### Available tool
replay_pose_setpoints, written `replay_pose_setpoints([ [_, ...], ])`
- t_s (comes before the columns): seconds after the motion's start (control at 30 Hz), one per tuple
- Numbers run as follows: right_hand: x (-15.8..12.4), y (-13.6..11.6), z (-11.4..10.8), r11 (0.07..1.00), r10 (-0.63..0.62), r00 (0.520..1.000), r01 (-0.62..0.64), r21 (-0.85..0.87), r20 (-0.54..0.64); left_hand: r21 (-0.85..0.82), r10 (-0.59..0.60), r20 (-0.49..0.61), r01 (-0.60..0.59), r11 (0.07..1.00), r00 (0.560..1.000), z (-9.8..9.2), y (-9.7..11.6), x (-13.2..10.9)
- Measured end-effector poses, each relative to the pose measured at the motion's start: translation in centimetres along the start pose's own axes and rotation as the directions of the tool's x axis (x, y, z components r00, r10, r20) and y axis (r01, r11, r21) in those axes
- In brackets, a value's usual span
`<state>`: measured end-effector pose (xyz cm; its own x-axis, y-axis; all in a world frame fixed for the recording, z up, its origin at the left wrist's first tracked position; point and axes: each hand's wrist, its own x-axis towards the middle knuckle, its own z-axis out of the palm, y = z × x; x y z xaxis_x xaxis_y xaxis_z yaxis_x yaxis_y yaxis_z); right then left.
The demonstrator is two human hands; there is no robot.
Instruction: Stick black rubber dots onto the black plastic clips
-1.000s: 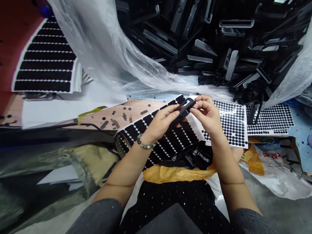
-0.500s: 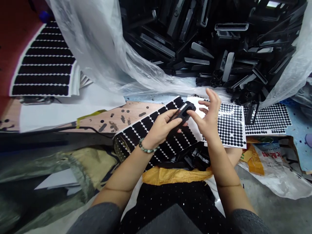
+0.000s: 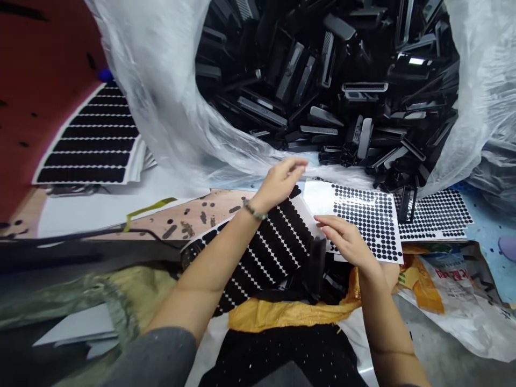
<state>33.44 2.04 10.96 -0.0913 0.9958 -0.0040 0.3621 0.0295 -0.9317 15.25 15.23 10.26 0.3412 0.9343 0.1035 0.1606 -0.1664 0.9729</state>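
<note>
My left hand (image 3: 281, 181) is stretched forward over the edge of the clear plastic bag (image 3: 169, 107), close to the heap of black plastic parts (image 3: 322, 80). Its fingers are loosely apart and hold nothing. My right hand (image 3: 344, 240) lies lower, fingers stretched out over the sheet of small round black stickers (image 3: 368, 215). A blurred black plastic part (image 3: 317, 263) stands upright just left of that hand, over several black parts in the yellow bag (image 3: 290, 312). A sheet of oval black stickers (image 3: 266, 252) lies under my left forearm.
Another sheet of long black stickers (image 3: 91, 142) rests at the far left on white paper. A second dotted sheet (image 3: 437, 215) lies at the right beside a printed plastic bag (image 3: 451, 285). A black cable (image 3: 100, 231) runs along the wooden board's edge.
The black part has left both hands and is now down by the yellow bag. My left hand has reached forward towards the heap; my right hand has dropped lower and opened.
</note>
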Motion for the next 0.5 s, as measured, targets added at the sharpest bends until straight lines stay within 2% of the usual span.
replay_pose_setpoints([
  [0.03, -0.3, 0.0, -0.2, 0.998, -0.016, 1.0, 0.017, -0.053, 0.013, 0.102, 0.072, -0.047, -0.067, 0.993, 0.996, 0.2, -0.1, 2.0],
  [0.1, -0.5, 0.1, -0.4, 0.994, -0.032, 0.999, 0.027, -0.107, -0.044, 0.257, 0.211, -0.039, -0.195, 0.947, 0.977, 1.1, -0.4, 5.9],
  [0.13, -0.5, 0.2, -0.5, 0.993, -0.028, 0.997, 0.02, -0.112, -0.075, 0.316, 0.245, -0.017, -0.227, 0.921, 0.969, 1.6, -0.5, 7.5],
  [0.2, -0.4, 0.3, -0.7, 0.994, -0.017, 0.994, 0.005, -0.113, -0.108, 0.44, 0.22, 0.021, -0.207, 0.874, 0.975, 2.9, -0.7, 9.8],
  [0.3, -0.5, 0.7, -1.2, 0.99, -0.015, 0.987, -0.008, -0.139, -0.159, 0.564, 0.133, 0.015, -0.118, 0.817, 0.991, 4.3, -1.2, 10.9],
  [0.37, -0.5, 1.2, -1.8, 0.988, -0.003, 0.978, -0.03, -0.153, -0.21, 0.583, 0.059, -0.012, -0.041, 0.811, 0.998, 4.4, -1.7, 10.7],
  [0.5, 0.3, 2.7, -3.0, 0.976, 0.058, 0.942, -0.122, -0.178, -0.329, 0.53, -0.083, -0.068, 0.107, 0.841, 0.994, 2.5, -2.4, 10.4],
])
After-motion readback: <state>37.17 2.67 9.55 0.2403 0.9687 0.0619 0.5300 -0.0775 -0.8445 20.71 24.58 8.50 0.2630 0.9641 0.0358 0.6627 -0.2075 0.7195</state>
